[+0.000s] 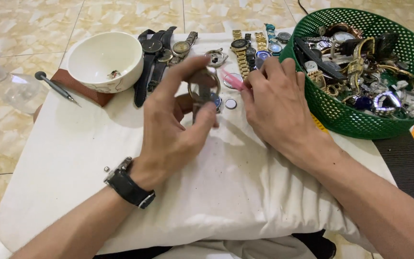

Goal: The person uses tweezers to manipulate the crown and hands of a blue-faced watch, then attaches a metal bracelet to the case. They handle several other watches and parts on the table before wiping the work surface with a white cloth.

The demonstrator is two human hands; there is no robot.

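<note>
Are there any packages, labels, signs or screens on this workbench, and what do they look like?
None can be made out, only containers and watch faces.
Green basket: right, round plastic mesh, heaped with watches.
White bowl: upper left, round.
Watch dials: laid in a row along the top of the cloth, gold, black and blue.

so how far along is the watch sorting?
Done: a row of watches lies along the cloth's far edge. In hand: left hand pinches a round watch case; right hand holds a pink tool. Left: the green basket is full of watches.
</note>
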